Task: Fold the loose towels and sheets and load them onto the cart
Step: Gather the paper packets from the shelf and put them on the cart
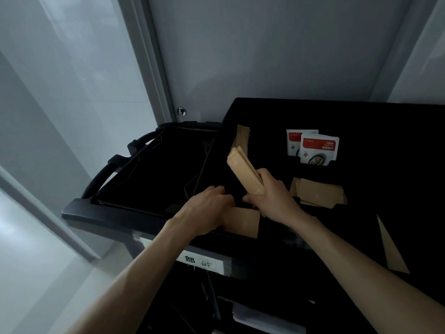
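Nearest the camera, two bare forearms reach forward over the front of a black cart [101, 214]. A white label [201, 262] with printed characters is stuck on the cart's front edge, below the left wrist.

The left hand [204, 208] lies palm down at the near edge of the cart's top tray, fingers bent over a tan paper packet [242, 222] that stands in the nearest slot; whether the fingers actually pinch the packet or only rest on it cannot be told. The right hand [272, 194] is just beside it, curled tightly around the lower end of a stack of tan packets [243, 169] — the stack tilts up and away to the left, clear of the tray.

Right of that hand, more tan packets [317, 192] lie loosely in another slot, and a tan triangle of paper [391, 251] shows at the tray's right side. Farther back stand two red-and-white sachets [317, 148], upright and overlapping, and a few more tan packets [242, 137] lean near the tray's left wall.

Left of the tray sits a dark open bin [156, 169] with a curved handle. Behind everything is a pale grey wall [265, 44] and a door frame.

No towel or sheet is in view — only paper goods.
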Demonstrator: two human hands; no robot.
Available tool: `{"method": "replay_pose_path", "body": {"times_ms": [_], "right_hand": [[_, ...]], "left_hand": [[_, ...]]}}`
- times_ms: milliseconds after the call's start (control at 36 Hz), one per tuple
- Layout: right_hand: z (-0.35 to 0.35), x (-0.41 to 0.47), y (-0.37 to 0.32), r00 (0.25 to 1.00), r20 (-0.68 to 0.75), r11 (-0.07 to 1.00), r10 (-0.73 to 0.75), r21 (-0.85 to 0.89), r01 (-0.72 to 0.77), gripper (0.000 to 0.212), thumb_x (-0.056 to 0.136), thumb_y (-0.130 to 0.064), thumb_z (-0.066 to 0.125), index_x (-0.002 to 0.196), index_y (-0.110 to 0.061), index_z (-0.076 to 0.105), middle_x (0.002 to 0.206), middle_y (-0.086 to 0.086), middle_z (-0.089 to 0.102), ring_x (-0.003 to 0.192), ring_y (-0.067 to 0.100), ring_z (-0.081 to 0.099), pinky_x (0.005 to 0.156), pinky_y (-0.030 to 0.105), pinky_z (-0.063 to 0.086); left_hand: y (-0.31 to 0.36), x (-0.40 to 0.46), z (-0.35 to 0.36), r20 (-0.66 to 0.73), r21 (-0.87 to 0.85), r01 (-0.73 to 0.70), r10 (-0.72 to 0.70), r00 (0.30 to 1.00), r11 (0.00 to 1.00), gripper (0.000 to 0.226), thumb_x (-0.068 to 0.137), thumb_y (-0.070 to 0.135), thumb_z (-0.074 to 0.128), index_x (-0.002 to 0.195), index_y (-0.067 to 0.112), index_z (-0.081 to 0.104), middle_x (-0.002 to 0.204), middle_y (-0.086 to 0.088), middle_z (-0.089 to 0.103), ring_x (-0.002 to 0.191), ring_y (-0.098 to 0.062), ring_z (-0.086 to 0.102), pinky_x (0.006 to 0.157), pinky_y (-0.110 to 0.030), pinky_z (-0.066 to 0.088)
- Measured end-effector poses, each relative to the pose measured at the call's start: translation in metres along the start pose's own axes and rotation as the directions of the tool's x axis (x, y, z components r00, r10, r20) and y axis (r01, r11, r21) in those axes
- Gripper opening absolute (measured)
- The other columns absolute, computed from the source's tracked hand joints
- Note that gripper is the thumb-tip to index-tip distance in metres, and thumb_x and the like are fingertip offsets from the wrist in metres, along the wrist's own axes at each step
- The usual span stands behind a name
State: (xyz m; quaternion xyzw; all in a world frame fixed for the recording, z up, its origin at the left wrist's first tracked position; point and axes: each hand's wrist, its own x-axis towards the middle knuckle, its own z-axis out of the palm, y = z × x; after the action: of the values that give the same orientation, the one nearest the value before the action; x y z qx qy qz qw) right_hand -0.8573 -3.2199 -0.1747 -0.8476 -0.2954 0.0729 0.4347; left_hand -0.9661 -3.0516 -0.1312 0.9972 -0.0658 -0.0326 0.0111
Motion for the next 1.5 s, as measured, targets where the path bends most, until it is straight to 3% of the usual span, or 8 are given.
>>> {"method": "replay_pose_path", "body": {"times_ms": [306, 500, 611, 667, 722, 972, 1278, 1500], "right_hand": [[-0.011, -0.002, -0.005, 0.996, 0.010, 0.973, 0.086, 0.214, -0.086, 0.052, 0.085, -0.031, 0.076, 0.125, -0.026, 0.044, 0.103, -0.004, 0.063, 0.072, 0.006, 0.067, 0.053, 0.018, 0.052], [-0.034, -0.009, -0.008, 0.982, -0.055, 0.824, 0.182, 0.553, -0.122, 0.020, 0.100, -0.027, 0.057, 0.118, -0.018, 0.056, 0.086, 0.006, 0.075, 0.065, 0.011, 0.070, 0.052, 0.023, 0.052], [-0.042, -0.012, -0.007, 0.980, -0.086, 0.783, 0.179, 0.615, -0.089, 0.018, 0.102, -0.029, 0.053, 0.117, -0.022, 0.059, 0.087, 0.006, 0.076, 0.068, 0.018, 0.070, 0.053, 0.026, 0.051], [-0.045, -0.014, -0.007, 0.980, -0.104, 0.776, 0.167, 0.628, -0.065, 0.020, 0.103, -0.032, 0.052, 0.118, -0.023, 0.061, 0.088, 0.007, 0.075, 0.068, 0.020, 0.070, 0.053, 0.026, 0.052], [-0.045, -0.015, -0.007, 0.982, -0.103, 0.775, 0.158, 0.629, -0.059, 0.021, 0.102, -0.035, 0.053, 0.117, -0.026, 0.063, 0.089, 0.006, 0.075, 0.069, 0.021, 0.070, 0.055, 0.027, 0.053], [-0.053, -0.019, -0.001, 0.962, -0.147, 0.848, 0.230, 0.516, -0.124, 0.026, 0.100, -0.038, 0.053, 0.109, -0.021, 0.071, 0.101, 0.002, 0.075, 0.096, 0.020, 0.070, 0.090, 0.042, 0.054], [-0.110, -0.060, 0.018, 0.889, -0.341, 0.883, 0.304, 0.451, -0.128, 0.034, 0.102, -0.036, 0.051, 0.099, -0.013, 0.075, 0.096, 0.006, 0.075, 0.093, 0.021, 0.071, 0.082, 0.038, 0.055], [-0.176, -0.115, 0.044, 0.814, -0.485, 0.919, 0.319, 0.369, -0.141, 0.024, 0.101, -0.028, 0.055, 0.117, -0.020, 0.071, 0.105, -0.005, 0.074, 0.099, 0.010, 0.070, 0.090, 0.040, 0.057]], "left_hand": [[-0.010, 0.022, -0.012, 0.184, -0.117, 0.007, 0.014, 0.983, 0.993, 0.045, 0.083, 0.015, 0.074, 0.125, 0.026, 0.066, 0.122, 0.005, 0.060, 0.115, -0.015, 0.056, 0.094, -0.030, 0.050], [-0.006, 0.049, -0.029, -0.229, -0.401, 0.042, -0.145, 0.963, 0.915, 0.028, 0.094, 0.023, 0.065, 0.122, 0.019, 0.064, 0.098, 0.006, 0.071, 0.080, -0.004, 0.066, 0.076, -0.020, 0.054], [0.014, 0.070, -0.032, -0.181, -0.824, 0.017, -0.291, 0.940, 0.567, 0.031, 0.094, 0.025, 0.066, 0.122, 0.012, 0.061, 0.092, -0.003, 0.071, 0.062, -0.014, 0.071, 0.056, -0.024, 0.057], [0.022, 0.078, -0.033, -0.063, -0.938, 0.037, -0.274, 0.960, 0.345, 0.034, 0.094, 0.027, 0.067, 0.124, 0.010, 0.062, 0.094, -0.009, 0.073, 0.068, -0.023, 0.073, 0.059, -0.032, 0.059], [0.026, 0.081, -0.029, -0.053, -0.969, 0.007, -0.233, 0.971, 0.249, 0.027, 0.094, 0.026, 0.067, 0.116, 0.009, 0.067, 0.089, -0.011, 0.075, 0.068, -0.023, 0.070, 0.058, -0.031, 0.057], [0.026, 0.105, -0.029, -0.089, -0.982, -0.050, -0.213, 0.973, 0.183, 0.012, 0.091, 0.014, 0.071, 0.097, 0.004, 0.072, 0.077, -0.008, 0.074, 0.063, -0.017, 0.066, 0.052, -0.024, 0.052], [0.087, 0.153, -0.039, -0.133, -0.982, -0.132, 0.006, 0.991, 0.131, 0.019, 0.082, 0.016, 0.079, 0.086, -0.001, 0.072, 0.076, -0.012, 0.075, 0.065, -0.021, 0.071, 0.057, -0.025, 0.057], [0.174, 0.163, -0.048, -0.120, -0.984, -0.143, 0.208, 0.971, 0.102, 0.036, 0.083, 0.007, 0.078, 0.113, -0.002, 0.060, 0.090, -0.022, 0.074, 0.075, -0.035, 0.074, 0.064, -0.035, 0.062]]}}
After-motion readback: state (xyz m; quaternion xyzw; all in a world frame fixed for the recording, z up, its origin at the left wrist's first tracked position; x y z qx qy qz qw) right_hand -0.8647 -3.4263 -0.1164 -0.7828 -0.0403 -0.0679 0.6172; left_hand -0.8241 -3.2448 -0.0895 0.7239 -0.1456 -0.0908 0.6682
